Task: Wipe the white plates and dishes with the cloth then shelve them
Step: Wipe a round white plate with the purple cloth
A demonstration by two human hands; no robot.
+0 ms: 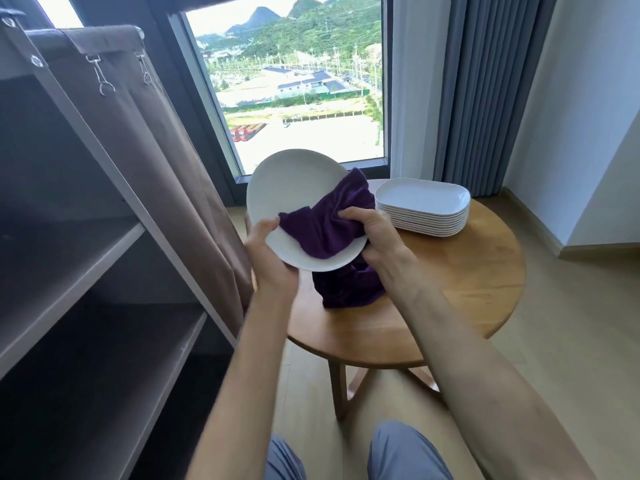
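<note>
A round white plate [291,188] is tilted up above the left side of the wooden table. My left hand [268,251] grips its lower left rim, thumb on the face. My right hand [372,233] grips a purple cloth [329,220] that lies across the plate's lower right face, and the cloth's tail hangs down onto the table. A stack of several white oblong dishes [422,206] stands at the back right of the table.
The round wooden table [467,289] stands before a window. A grey shelf unit [90,268] with bare shelves and a pulled-back fabric cover fills the left side. Blue curtains hang at the right. My knees show at the bottom edge.
</note>
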